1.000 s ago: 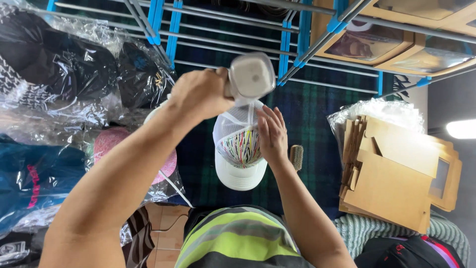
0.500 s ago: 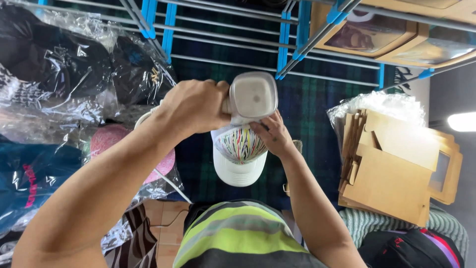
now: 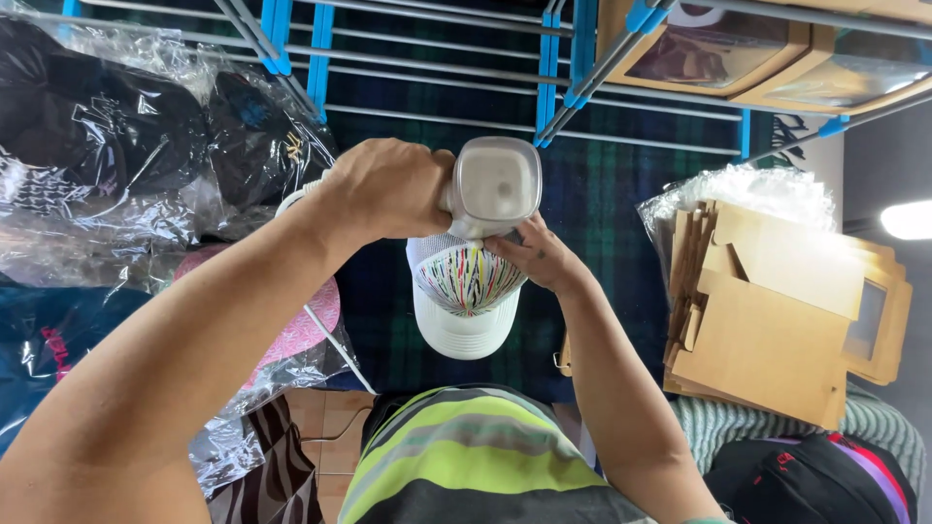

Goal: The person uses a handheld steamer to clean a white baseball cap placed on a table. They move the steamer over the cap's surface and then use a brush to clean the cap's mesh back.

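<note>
Gripping a grey handheld device [image 3: 495, 184] in left hand [image 3: 383, 189], right hand [image 3: 534, 254] holding white cap [image 3: 466, 306], multicoloured striped front

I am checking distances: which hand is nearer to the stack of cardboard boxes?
Right. The right hand holds the white cap, closer to the cardboard boxes; the left hand is farther.

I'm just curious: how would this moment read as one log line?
left hand: grips grey handheld device | right hand: holds white cap | device over cap

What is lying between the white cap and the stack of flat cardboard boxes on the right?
In the head view, the person's right hand and forearm cross that stretch; behind them only dark plaid cloth shows between the white cap and the cardboard boxes.
</note>
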